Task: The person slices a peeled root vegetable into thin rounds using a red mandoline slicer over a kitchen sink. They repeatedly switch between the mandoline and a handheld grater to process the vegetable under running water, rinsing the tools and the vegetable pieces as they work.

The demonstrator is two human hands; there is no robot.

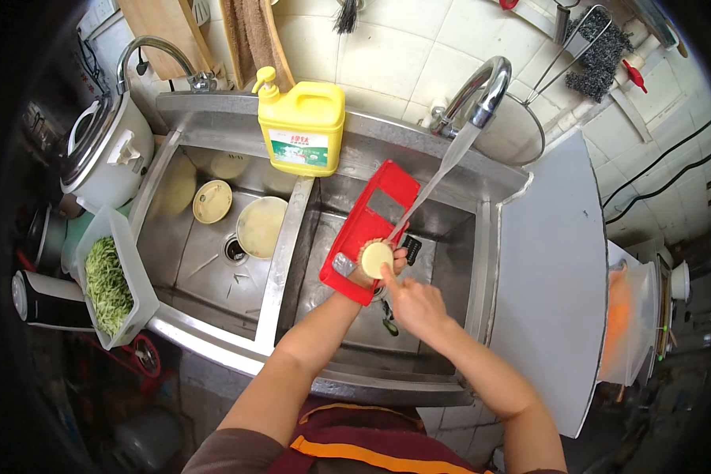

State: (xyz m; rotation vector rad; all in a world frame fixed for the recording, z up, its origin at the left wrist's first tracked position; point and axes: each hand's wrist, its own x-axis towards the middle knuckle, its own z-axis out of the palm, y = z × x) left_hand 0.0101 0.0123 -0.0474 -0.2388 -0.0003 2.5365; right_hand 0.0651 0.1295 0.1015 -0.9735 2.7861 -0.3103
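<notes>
Over the right basin of a steel sink, my left hand (400, 260) grips a red plastic grater or slicer (351, 237) from below; its fingers show past the right edge. A round scrub brush with a cream top (377, 259) and tan bristles lies against the red frame. My right hand (416, 303) has its index finger on the brush top, with the other fingers curled; whether they grip it is hidden. Water (429, 185) runs from the right faucet (490, 89) onto the tool beside the brush. Green vegetable scraps (390, 327) and a black piece (412, 249) lie in the basin below.
A yellow pump jug (302, 127) stands behind the divider. The left basin holds a small plate (212, 202) and a larger round dish (262, 227). Shredded green vegetable fills a plastic container (148, 302) at the left rim. A grey board (548, 266) adjoins the sink's right side.
</notes>
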